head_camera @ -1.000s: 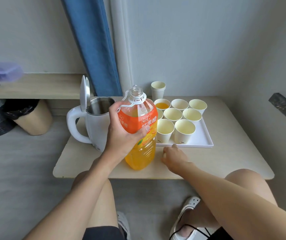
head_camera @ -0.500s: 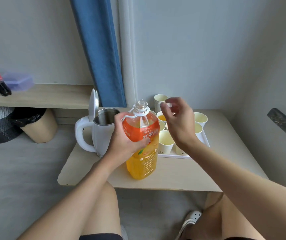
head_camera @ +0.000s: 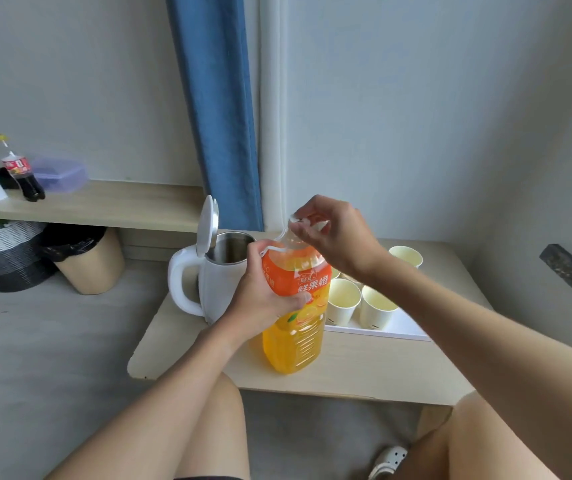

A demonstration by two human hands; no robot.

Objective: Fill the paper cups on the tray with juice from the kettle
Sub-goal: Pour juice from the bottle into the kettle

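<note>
Now the right grip [head_camera: 329, 233] was up at the mouth of the juice bottle [head_camera: 295, 306]. 1 s before, it lay on the bench [head_camera: 346, 372] just in front of the tray [head_camera: 392, 330], and 0.5 s before it was already lifted, fingers half curled. Its fingers were now bent and pinched a small pale thing at the bottle's neck, prob. the cap [head_camera: 295, 220]. They hid most of it, so I could not tell if it sat on the thread already.

The left grip [head_camera: 263, 299] had not changed place. It stayed wrapped round the orange label and kept the bottle upright on the bench.

The kettle [head_camera: 222, 282] stood just to the left of the left grip w/ its lid [head_camera: 208, 223] up and the steel inside open to view; if juice was in it, the view did not show.

The paper cups [head_camera: 343, 301] stood on the tray, to the right of the left grip and under the right grip's forearm. The near ones looked empty. One far cup had juice 1 s before; now the arm covered it.

My judgement: the bottle was being closed, so topping up the kettle was prob. finished. The pouring from the kettle into the cups came next, and most of the task was still left.
</note>
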